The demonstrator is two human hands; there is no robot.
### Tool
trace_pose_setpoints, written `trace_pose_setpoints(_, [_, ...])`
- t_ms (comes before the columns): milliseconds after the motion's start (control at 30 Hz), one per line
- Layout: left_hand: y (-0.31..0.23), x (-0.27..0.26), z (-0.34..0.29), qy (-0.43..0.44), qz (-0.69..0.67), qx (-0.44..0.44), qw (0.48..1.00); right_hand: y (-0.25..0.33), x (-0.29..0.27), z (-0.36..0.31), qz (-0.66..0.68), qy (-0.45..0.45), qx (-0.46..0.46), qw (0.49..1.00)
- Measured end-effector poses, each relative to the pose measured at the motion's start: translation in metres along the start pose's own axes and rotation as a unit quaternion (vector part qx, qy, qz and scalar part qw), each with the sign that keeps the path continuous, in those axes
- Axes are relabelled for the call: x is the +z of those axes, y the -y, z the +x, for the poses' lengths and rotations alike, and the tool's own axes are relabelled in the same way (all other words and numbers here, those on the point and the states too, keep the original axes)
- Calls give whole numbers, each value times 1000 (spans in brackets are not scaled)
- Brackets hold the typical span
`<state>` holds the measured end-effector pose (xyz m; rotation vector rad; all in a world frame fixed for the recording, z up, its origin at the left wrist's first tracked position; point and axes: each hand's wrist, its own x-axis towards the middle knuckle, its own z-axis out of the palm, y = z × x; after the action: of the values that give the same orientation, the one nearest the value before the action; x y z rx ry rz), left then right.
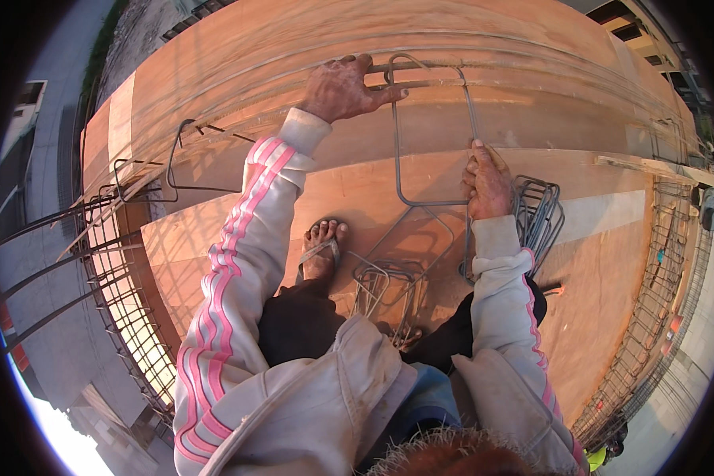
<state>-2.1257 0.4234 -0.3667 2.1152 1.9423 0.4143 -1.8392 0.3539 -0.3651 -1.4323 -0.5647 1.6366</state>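
Beyond piled stirrups [408,276], the right hand [488,182] pinches the right side of a steel hoop [397,143], seemingly being fitted at the far long bars [432,83] under the thumb-spread left hand [337,89], which calls for steady alignment.

Long bars [432,82] run crosswise ahead of the person, over the board floor [591,258]. Wire loop [396,135] sits at the bars, its near end toward the person. Left hand [337,87] on the bars, left of the loop; right hand [489,181] at its right side. One loop stack [539,210] just right of that hand, a loop pile [389,282] right of the foot [323,246]. Bar cages along both sides: left cage [131,317], right cage [646,293].
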Motion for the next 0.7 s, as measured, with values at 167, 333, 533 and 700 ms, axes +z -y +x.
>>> trace_pose_setpoints(167, [-1,-1,5,37,-8,-41,998,0,14,15,0,-42,39,998])
trace_pose_setpoints(333, [4,-4,18,2,-4,-47,999,5,39,40,103,-11,68,992])
trace_pose_setpoints(533, [2,-1,15,-32,-23,-36,999,-10,38,47,142,-9,69,987])
trace_pose_setpoints(700, [-7,-15,15,53,-27,-86,995,2,71,54,219,-39,69,973])
